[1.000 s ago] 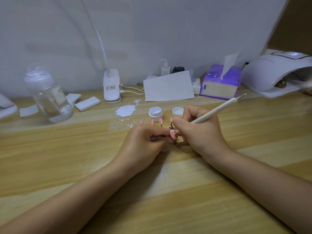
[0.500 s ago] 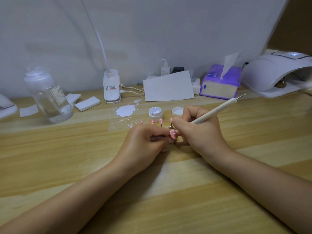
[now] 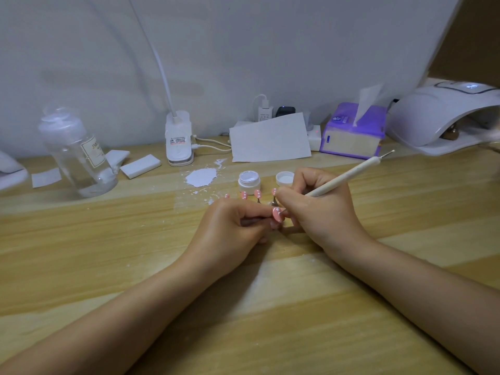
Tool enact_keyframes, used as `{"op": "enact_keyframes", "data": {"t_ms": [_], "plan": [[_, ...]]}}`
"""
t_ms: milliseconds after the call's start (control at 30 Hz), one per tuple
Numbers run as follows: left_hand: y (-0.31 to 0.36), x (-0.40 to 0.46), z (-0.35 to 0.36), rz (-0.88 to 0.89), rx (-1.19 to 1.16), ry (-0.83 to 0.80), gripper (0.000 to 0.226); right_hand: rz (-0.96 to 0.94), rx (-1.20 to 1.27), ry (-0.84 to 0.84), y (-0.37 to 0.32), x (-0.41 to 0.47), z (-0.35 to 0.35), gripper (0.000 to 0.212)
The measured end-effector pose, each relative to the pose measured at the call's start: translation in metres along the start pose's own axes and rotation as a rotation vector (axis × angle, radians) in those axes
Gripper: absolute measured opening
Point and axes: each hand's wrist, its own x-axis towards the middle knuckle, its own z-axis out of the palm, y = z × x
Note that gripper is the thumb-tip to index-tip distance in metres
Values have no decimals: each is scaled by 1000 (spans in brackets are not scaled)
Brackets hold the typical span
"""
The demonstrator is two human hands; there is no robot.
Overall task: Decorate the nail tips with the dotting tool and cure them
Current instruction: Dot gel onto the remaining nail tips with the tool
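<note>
Slanting up and away to the right, the dotting tool (image 3: 349, 175) lay with its long axis running from the metal tip by the fingertips to a second metal point well beyond the knuckles. The right hand (image 3: 319, 209) had its fingers curled round the pale shaft like a pen, low end touching the pink nail tip (image 3: 277, 214). That nail tip sat between the two hands, pinched on its small stand by the curled fingers of the left hand (image 3: 235, 228), its face turned up and carrying white dots. Both hands rested on the wooden desk (image 3: 108, 253).

Just beyond the hands stood more pink nail tips (image 3: 257, 193) on their stands, each dotted white, and behind them an open white jar (image 3: 249, 180) with its lid (image 3: 284, 177) beside it. Far left of the left hand stood a clear bottle (image 3: 77, 155); its label began "JM", the rest too small to read. A white clip lamp base (image 3: 178, 139) bore red print I could not make out. Beyond the right hand were a purple tissue pack (image 3: 351, 133) and the white curing lamp (image 3: 443, 115).

Against a second earlier, hands, tool and nail tip had barely shifted.
</note>
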Motion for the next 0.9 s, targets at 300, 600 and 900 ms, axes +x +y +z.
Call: {"op": "enact_keyframes", "data": {"t_ms": [300,600,900], "plan": [[-1,0,0,-9,-19,11,30,-2,-15,-4,-2,-1,1,42],[-2,0,0,-6,-18,13,27,-3,-29,4,-3,-1,0,40],[-3,0,0,-8,-9,10,27,1,-28,8,-2,0,0,40]]}}
